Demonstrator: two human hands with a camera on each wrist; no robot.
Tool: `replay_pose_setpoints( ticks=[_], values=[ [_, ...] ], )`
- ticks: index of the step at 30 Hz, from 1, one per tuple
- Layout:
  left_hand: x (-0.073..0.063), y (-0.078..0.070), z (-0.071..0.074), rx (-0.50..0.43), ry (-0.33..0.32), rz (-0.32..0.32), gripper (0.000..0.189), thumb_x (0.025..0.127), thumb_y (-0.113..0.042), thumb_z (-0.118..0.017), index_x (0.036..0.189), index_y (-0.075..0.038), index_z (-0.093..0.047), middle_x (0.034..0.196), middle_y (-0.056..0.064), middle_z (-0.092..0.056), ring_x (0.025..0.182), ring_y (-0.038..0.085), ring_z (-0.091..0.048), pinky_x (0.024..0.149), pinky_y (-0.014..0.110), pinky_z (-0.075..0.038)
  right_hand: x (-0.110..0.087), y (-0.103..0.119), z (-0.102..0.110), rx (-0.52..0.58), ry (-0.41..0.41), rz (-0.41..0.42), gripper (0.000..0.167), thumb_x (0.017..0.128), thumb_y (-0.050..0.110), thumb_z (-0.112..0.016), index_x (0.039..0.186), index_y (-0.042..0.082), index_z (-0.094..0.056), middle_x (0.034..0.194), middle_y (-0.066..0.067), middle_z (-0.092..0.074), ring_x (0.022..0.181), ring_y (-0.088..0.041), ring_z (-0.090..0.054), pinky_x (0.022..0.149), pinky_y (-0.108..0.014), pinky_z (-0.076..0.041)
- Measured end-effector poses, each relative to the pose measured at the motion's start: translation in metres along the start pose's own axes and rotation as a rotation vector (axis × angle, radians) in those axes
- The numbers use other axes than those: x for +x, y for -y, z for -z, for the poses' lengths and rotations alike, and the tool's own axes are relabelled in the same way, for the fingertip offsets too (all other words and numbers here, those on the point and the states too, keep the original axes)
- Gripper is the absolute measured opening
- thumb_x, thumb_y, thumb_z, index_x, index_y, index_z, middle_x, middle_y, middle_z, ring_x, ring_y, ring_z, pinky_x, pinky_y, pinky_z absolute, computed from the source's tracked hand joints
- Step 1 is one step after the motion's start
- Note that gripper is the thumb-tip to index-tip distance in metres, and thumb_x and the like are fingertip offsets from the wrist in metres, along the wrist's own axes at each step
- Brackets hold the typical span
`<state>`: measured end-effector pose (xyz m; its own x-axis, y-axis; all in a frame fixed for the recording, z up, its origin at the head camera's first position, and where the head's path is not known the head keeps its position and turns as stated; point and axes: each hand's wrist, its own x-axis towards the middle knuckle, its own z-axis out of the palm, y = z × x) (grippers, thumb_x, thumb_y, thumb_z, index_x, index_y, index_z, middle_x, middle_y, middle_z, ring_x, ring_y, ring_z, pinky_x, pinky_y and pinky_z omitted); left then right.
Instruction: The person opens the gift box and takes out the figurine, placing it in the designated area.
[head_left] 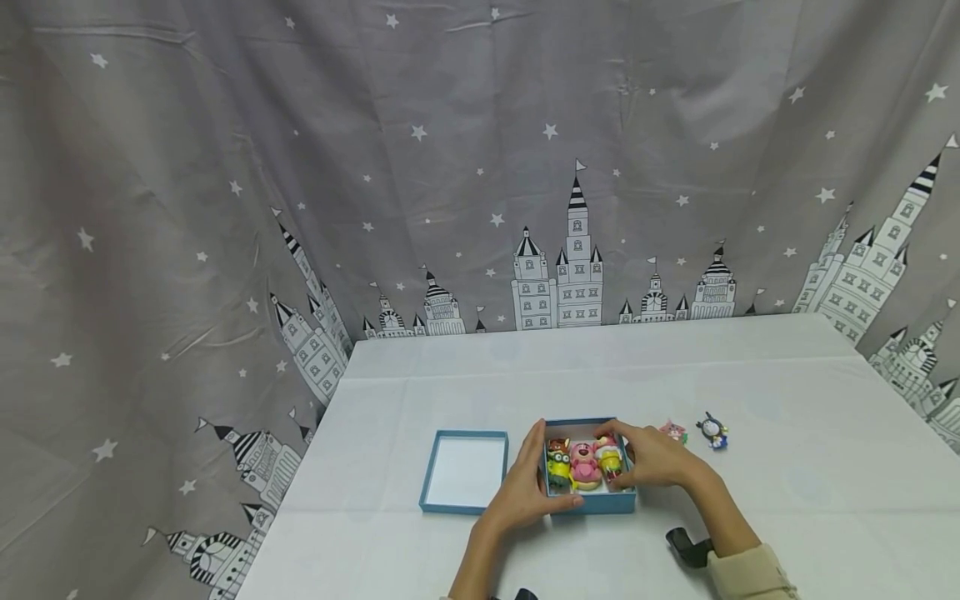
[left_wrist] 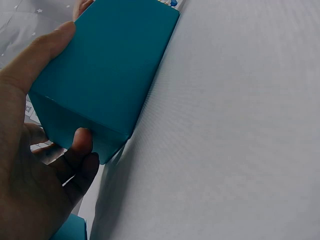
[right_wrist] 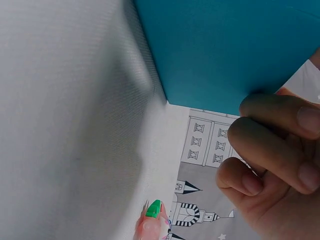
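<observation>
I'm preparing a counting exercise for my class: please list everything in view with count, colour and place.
Open box: one, blue, centre table
Shallow tray: one, blue and white, left of box
Minion figure: one, yellow-green, box's left
Bear figure: one, pink, box's middle
Yellow figure: one, box's right
Loose figures: two, pinkish and dark-blue-and-white, right of box
Tablecloth: one, white, beneath
Curtain: grey, white stars, castles, behind
Wrist devices: two, black, at wrists
Sleeve: beige, right forearm
Left grip: one, holding box
Right grip: one, at yellow figure
</observation>
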<state>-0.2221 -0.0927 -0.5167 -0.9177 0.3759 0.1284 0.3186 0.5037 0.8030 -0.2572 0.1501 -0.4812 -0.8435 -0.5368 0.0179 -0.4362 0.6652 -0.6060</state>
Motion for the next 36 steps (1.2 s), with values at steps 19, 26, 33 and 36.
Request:
replay_pose_setpoints(
  ticks=[19,26,33,36],
  values=[
    [0.0,0.0,-0.001,0.003,0.002,0.012,0.114,0.069,-0.05,-0.076,0.149,-0.012,-0.006,0.154,0.005,-0.008,0.137,0.03,-0.016,0.104,0.053,-0.025,-0.005,0.006,0.01,0.051,-0.03,0.007,0.069,0.065,0.031,-0.083,0.126,0.02,-0.053,0.051,0.01,-0.034,0.047,-0.005,-0.03,0.041,-0.019,-0.027],
    [0.0,0.0,-0.001,0.007,-0.005,0.011,0.114,0.068,-0.05,-0.076,0.15,-0.015,-0.005,0.154,0.003,-0.009,0.138,0.027,-0.016,0.105,0.051,-0.025,-0.01,0.002,0.023,0.132,-0.08,0.027,0.065,0.068,0.025,-0.082,0.126,0.022,-0.052,0.05,0.01,-0.029,0.046,-0.003,-0.027,0.041,-0.019,-0.027],
    [0.0,0.003,-0.002,0.019,-0.016,-0.007,0.113,0.068,-0.049,-0.077,0.15,-0.015,-0.006,0.154,0.002,-0.01,0.138,0.026,-0.017,0.105,0.051,-0.025,-0.024,-0.019,0.043,0.236,-0.17,-0.003,0.067,0.067,0.023,-0.083,0.126,0.02,-0.052,0.051,0.007,-0.029,0.046,-0.004,-0.027,0.041,-0.021,-0.029],
    [0.0,0.003,-0.002,0.016,-0.017,-0.006,0.113,0.068,-0.049,-0.077,0.15,-0.016,-0.006,0.154,0.001,-0.01,0.138,0.026,-0.017,0.105,0.052,-0.025,-0.031,-0.03,0.051,0.272,-0.218,-0.007,0.067,0.068,0.021,-0.083,0.127,0.02,-0.051,0.051,0.008,-0.029,0.046,-0.003,-0.028,0.041,-0.021,-0.03]
  ],
)
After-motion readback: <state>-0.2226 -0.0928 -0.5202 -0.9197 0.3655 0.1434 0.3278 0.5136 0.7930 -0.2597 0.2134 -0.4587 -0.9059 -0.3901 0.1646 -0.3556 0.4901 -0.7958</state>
